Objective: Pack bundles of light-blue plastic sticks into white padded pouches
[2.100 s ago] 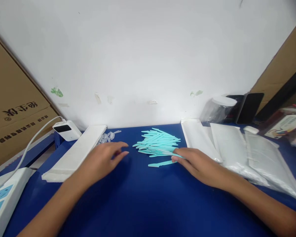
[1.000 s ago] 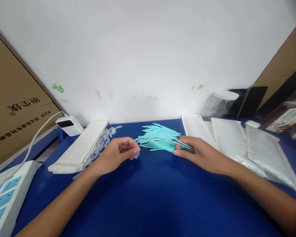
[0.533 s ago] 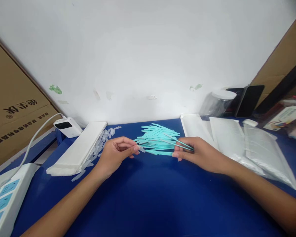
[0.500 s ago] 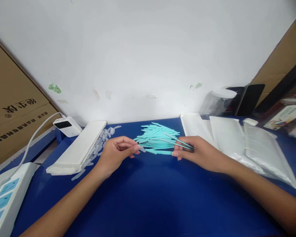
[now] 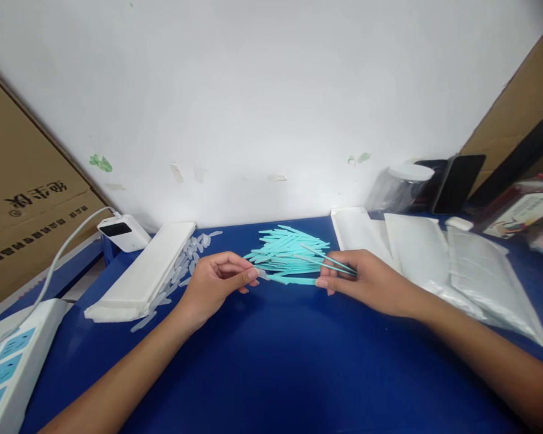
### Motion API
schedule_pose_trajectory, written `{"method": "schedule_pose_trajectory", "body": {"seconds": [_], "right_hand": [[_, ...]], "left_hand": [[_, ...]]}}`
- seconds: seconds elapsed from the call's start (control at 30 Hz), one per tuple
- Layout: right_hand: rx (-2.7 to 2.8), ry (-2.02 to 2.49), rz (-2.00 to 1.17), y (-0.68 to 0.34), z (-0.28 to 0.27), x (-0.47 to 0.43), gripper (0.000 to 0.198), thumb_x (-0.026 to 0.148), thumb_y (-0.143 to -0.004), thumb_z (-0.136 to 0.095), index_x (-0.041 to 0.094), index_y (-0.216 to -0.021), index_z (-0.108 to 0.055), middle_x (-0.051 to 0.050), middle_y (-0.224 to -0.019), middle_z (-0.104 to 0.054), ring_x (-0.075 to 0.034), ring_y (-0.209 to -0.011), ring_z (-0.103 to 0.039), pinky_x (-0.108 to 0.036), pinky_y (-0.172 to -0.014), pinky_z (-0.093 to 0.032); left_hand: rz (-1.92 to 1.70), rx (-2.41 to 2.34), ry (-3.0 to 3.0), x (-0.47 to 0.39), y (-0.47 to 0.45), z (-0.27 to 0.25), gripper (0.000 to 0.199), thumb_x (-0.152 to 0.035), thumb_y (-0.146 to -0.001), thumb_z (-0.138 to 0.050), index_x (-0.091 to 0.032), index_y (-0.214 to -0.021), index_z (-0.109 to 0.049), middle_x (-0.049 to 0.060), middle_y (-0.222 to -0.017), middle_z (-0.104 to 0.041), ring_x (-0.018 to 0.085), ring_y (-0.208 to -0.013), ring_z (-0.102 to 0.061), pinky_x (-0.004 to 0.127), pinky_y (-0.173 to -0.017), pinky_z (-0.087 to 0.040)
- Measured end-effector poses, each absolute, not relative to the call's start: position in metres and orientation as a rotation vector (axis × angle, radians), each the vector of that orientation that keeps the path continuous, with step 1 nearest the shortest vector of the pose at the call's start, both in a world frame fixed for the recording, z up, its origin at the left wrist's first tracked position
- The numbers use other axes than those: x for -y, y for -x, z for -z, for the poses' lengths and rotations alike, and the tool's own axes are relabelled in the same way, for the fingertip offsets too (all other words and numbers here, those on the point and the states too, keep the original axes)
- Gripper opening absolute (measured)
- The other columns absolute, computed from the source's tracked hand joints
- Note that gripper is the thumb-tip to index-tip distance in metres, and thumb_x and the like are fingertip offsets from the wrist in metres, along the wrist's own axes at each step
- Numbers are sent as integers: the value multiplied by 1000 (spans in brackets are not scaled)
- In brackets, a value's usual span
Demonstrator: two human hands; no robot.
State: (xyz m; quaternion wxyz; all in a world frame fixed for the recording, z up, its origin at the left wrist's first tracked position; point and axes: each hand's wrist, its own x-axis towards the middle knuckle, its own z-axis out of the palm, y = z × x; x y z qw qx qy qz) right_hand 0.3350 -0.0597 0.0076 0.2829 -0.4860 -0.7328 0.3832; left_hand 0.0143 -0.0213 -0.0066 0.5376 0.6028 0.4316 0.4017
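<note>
Between thumb and fingertips, my left hand (image 5: 219, 280) pinches a small translucent blade cap (image 5: 263, 275). My right hand (image 5: 355, 278) is closed on a flat teal eyebrow razor (image 5: 298, 280), which points left with its tip at the cap. The two meet there, but how far the tip is inside I cannot tell. More slim teal razors (image 5: 337, 263) stick out between the fingers of the same hand. Just behind both hands lies a heap of teal razors (image 5: 292, 244). Loose translucent caps (image 5: 181, 265) are scattered to the left of my left hand.
On the blue table (image 5: 262, 361), a white folded stack (image 5: 140, 271) lies at left, near a white device (image 5: 124, 232) and a power strip (image 5: 22, 361). Clear plastic packets (image 5: 420, 259), a lidded jar (image 5: 402, 187) and a phone (image 5: 459, 184) are at right. A wall stands behind.
My left hand has shifted slightly to the right, bringing the cap up against the razor's tip and more in line with it. My right hand has hardly moved.
</note>
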Motion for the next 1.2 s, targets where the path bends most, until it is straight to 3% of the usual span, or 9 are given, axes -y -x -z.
{"method": "schedule_pose_trajectory", "body": {"seconds": [0.57,0.73,0.87,0.97,1.1,1.2], "right_hand": [[1822,1264,-1041,-303,6,70,29,46,-95,-76,21,-82,-67,2,-74,-72,-17,-72,-65,-27,-70,-49],[1946,1234,-1053,-299,3,73,30,51,-104,-62,23,-98,-68,2,-81,-66,-16,-71,-59,-27,-66,-45],[2221,1162,-943,-300,3,75,41,52,-110,-51,22,-84,-61,2,-73,-60,-16,-66,-55,-28,-62,-38],[2319,1145,-837,-305,6,73,39,47,-112,-48,23,-84,-56,0,-77,-64,-18,-71,-61,-30,-67,-39],[2280,1258,-691,-316,10,65,30,44,-115,-37,25,-98,-54,-4,-89,-70,-23,-79,-67,-33,-72,-43],[2215,1436,-570,-324,13,57,25,45,-113,-40,26,-104,-54,-6,-87,-72,-26,-75,-67,-34,-67,-42]], "left_hand": [[-1034,-1046,-1330,35,-32,2,33,-37,-74,-97,-15,-82,-74,5,-73,-81,19,-68,-78,22,-57,-58],[-974,-1041,-1361,39,-34,2,32,-39,-77,-94,-15,-84,-74,6,-71,-80,19,-67,-77,22,-57,-56],[-871,-1007,-1445,43,-37,6,33,-42,-79,-92,-15,-84,-74,8,-73,-81,19,-65,-76,24,-58,-57],[-818,-1015,-1567,43,-36,6,33,-49,-88,-83,-17,-93,-78,9,-80,-83,21,-72,-78,27,-65,-59],[-822,-1116,-1811,33,-13,-11,44,-56,-101,-63,-22,-126,-74,10,-106,-84,26,-94,-80,36,-88,-62],[-742,-1384,-2170,14,20,-29,43,-59,-97,-65,-25,-121,-77,9,-112,-83,30,-101,-76,37,-89,-57]]}}
